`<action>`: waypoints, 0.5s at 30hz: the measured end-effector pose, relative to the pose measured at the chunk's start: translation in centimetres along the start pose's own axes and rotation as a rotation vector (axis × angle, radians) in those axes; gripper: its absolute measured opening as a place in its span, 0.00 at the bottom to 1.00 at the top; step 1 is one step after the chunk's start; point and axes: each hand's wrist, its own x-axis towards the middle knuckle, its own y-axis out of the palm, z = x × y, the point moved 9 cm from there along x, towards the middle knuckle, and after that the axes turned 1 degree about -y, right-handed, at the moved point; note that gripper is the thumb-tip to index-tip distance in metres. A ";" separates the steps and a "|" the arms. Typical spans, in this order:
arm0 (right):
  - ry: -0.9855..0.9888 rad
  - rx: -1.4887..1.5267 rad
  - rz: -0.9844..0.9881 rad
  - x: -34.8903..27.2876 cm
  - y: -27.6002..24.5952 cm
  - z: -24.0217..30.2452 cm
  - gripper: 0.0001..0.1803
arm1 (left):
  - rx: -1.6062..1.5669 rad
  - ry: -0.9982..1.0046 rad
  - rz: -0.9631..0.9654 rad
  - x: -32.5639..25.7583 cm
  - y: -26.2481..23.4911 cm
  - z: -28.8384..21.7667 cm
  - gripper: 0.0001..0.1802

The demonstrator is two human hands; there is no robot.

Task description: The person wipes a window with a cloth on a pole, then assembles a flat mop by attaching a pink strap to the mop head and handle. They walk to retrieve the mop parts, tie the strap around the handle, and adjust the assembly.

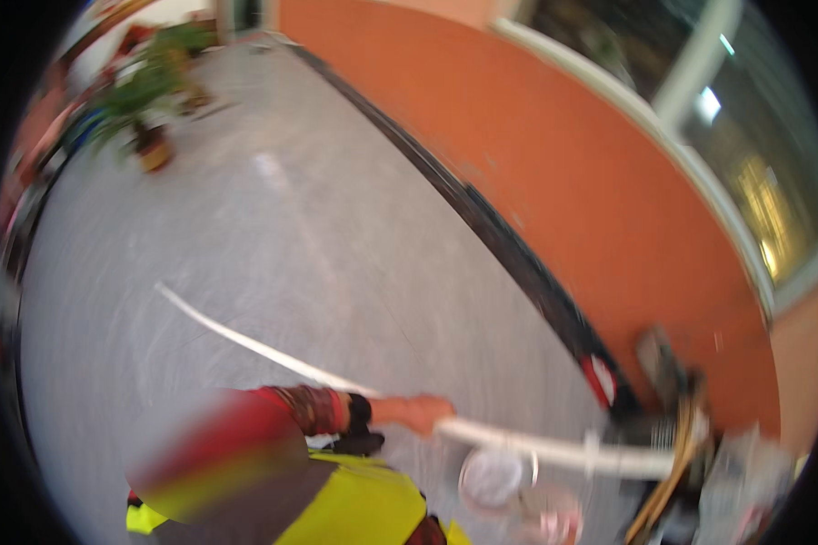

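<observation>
The whole view is motion-blurred. My left hand (423, 413) reaches out from a red patterned sleeve (314, 409) and is closed around a long white pole (536, 445). The pole runs from a thin far end on the grey floor (245, 227) at the left to a thicker end at the lower right. Below the arm is my yellow vest (354, 509). My right hand is not in view.
An orange wall (563, 182) with a black baseboard (482, 227) runs diagonally on the right. Potted plants (145, 100) stand at the far upper left. At the lower right lies blurred clutter: a round white bucket (491, 477), wooden sticks (673, 472) and boxes against the wall.
</observation>
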 end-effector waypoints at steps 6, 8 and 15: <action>0.079 0.088 0.320 0.3 2.1 -0.8 0.13 | -0.300 0.020 0.064 5.0 -4.0 -4.5 0.37; 0.063 0.076 0.414 -0.2 3.5 1.5 0.14 | -0.440 -0.048 0.150 5.8 -4.3 -8.1 0.46; 0.052 0.213 0.541 -5.2 7.1 9.0 0.17 | -0.411 0.253 0.305 7.6 -2.4 -22.3 0.47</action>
